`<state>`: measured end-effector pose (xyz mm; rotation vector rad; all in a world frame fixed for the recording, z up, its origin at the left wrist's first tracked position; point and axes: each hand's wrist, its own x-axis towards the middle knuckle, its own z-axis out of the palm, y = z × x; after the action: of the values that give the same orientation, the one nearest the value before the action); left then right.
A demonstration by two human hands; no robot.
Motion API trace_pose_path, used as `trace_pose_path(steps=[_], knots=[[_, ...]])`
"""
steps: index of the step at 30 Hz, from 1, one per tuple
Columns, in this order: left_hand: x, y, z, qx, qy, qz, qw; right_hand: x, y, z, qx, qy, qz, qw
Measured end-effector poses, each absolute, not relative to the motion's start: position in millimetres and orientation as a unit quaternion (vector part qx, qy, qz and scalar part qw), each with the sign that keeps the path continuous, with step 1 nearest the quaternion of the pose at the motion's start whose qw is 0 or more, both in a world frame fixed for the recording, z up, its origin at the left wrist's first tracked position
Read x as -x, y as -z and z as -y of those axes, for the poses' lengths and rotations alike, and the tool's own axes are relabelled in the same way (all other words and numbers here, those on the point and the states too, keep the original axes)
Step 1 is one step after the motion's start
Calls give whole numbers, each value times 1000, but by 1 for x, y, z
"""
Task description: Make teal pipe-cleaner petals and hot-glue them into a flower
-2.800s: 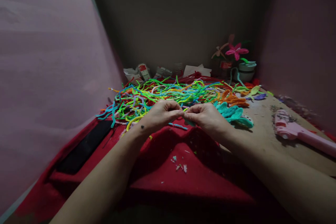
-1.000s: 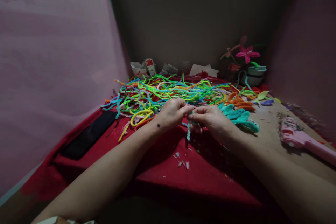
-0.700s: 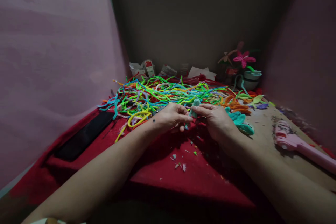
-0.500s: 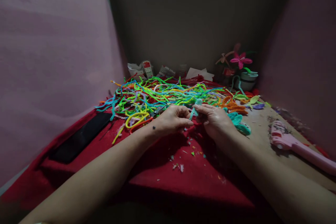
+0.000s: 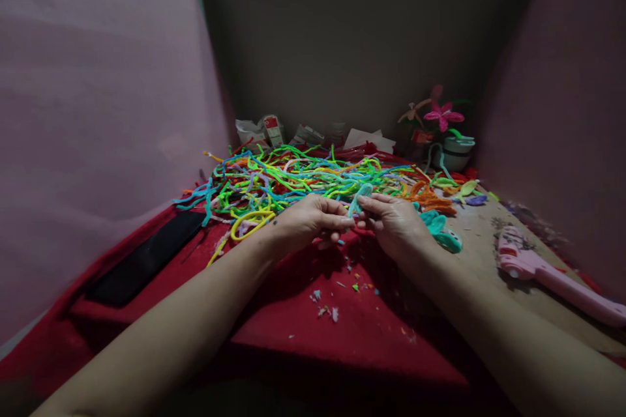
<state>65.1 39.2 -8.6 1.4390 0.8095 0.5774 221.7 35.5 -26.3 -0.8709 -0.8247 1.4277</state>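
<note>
Both hands pinch one light teal pipe cleaner [image 5: 360, 199], bent into a narrow petal-like loop, above the front of the pile. Closed fingertips of my left hand [image 5: 313, 220] grip its lower end. My right hand [image 5: 397, 221] has thumb and forefinger shut on the loop's right side. Just behind the hands lies a tangled heap of coloured pipe cleaners [image 5: 288, 172]. Finished-looking teal petals [image 5: 443, 234] rest to the right of my right hand, with orange petals [image 5: 430, 199] behind them.
A black phone [image 5: 147, 260] lies at the left on the red cloth [image 5: 274, 319]. At the right, a pink glue gun [image 5: 538, 267] rests on a board [image 5: 482, 273]. A pot [image 5: 456, 153] with a pink flower [image 5: 444, 116] stands at the back right. Fuzzy scraps [image 5: 335, 314] dot the cloth.
The teal loop has tilted and now shows as a longer, slanted petal shape. My left hand's fingers have closed in on its lower end. The view has shifted slightly.
</note>
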Motion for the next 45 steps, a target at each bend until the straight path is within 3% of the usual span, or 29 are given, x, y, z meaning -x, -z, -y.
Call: trace_pose_path(steps=[5, 11, 20, 30, 33, 41, 45], knots=[[-64, 8, -40, -588, -235, -349, 691, -222, 26, -36, 376, -621, 349, 593], [-66, 4, -39, -607, -246, -352, 669, -223, 26, -37, 377, -617, 358, 591], [-69, 4, -36, -655, -387, -355, 543, -223, 27, -36, 371, -607, 420, 564], [-80, 8, -30, -703, -397, -423, 412, -217, 25, -24, 396, -579, 450, 553], [-78, 15, -34, -743, -400, -424, 330, -216, 26, -24, 400, -587, 447, 543], [-79, 25, -29, -862, -300, -405, -59, -217, 30, -23, 403, -551, 490, 542], [-81, 27, -27, -862, -234, -433, -122, -216, 32, -23, 401, -550, 496, 539]])
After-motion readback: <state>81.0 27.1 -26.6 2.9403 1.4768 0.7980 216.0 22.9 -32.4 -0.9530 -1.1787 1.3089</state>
